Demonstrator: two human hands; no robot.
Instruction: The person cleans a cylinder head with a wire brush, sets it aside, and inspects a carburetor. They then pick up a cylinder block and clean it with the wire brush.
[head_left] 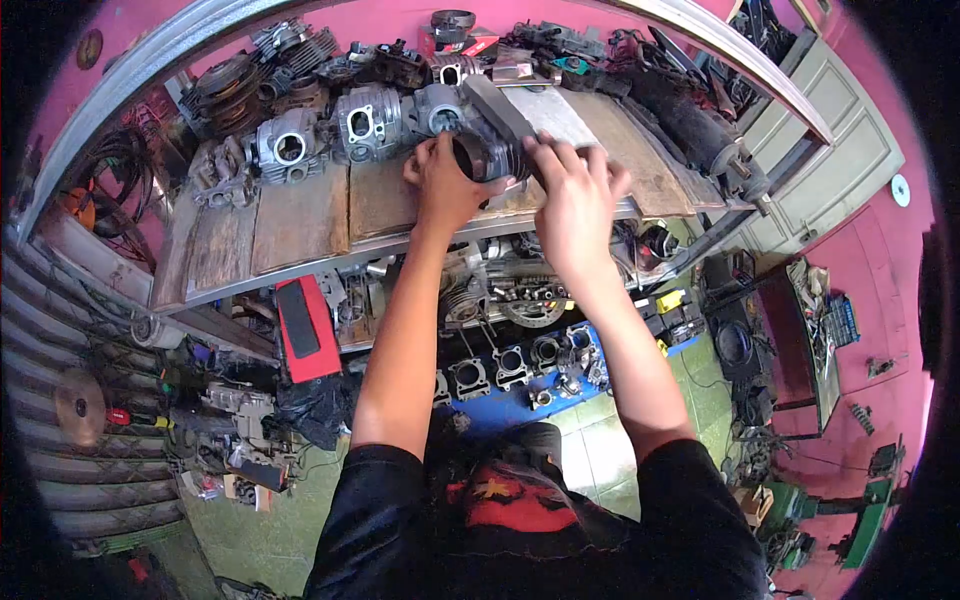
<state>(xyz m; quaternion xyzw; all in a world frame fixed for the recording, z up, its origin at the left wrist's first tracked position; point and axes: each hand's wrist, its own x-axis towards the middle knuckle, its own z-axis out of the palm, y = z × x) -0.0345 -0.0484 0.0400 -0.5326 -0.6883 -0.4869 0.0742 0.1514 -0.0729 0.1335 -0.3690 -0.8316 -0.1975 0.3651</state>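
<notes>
Over the front edge of the wooden shelf [300, 215], my left hand [447, 185] is wrapped round the left side of a dark finned engine cylinder [490, 157], whose round bore faces left. My right hand [580, 200] has its fingers curled on a long grey flat bar [497, 108], at its near end beside the cylinder. The bar slants back and left over the shelf. My right palm and the far side of the cylinder are hidden. Silver cylinder heads [368, 123] stand on the shelf to the left of my hands.
Used engine parts [225, 95] line the back of the shelf, with a long dark exhaust [690, 125] at the right. Below, a blue board [520, 400] holds several cylinder blocks. A phone lies on a red box [308, 328] at the lower left. Metal posts frame the shelf.
</notes>
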